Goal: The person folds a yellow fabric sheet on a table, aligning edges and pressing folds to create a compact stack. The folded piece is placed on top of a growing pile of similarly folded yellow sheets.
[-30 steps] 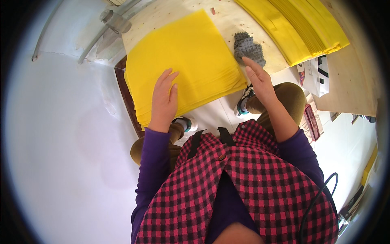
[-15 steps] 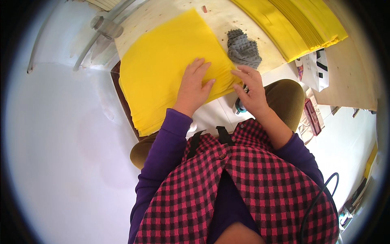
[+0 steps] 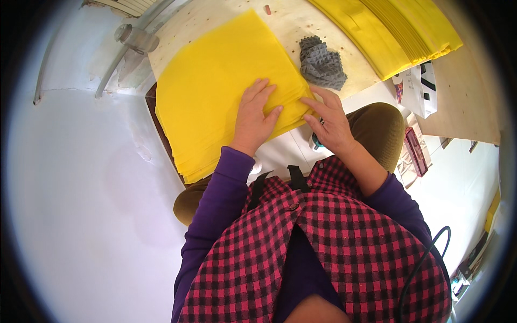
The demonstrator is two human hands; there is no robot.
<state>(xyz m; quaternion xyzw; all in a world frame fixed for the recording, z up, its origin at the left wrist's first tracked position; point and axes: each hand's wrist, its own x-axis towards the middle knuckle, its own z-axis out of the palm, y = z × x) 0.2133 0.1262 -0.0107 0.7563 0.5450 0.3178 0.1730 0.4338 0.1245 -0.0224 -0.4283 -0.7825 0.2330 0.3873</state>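
A stack of thin yellow fabric-like sheets [image 3: 210, 91] lies on a pale wooden board in front of me, its near edge layered and slightly uneven. My left hand [image 3: 254, 118] rests flat on top of it near that edge, fingers stretched out and thumb apart. At the stack's right corner is my right hand [image 3: 332, 123]; its fingertips touch the sheets and its thumb stays apart from the fingers. Whether a sheet lies between them is hard to see. A crumpled grey waffle-textured cloth [image 3: 322, 63] sits just beyond the right hand.
Folded yellow material [image 3: 396, 37] is piled at the far right of the wooden board [image 3: 283, 27]. A clear jar [image 3: 137, 39] stands at the far left corner. A white bag [image 3: 419, 91] and a dark red box [image 3: 414, 151] are to the right. A white wall [image 3: 97, 204] rises at left.
My right hand has shifted slightly left, its fingers now reaching onto the stack's corner. The ripples there look flatter. The left hand stays almost where it was.
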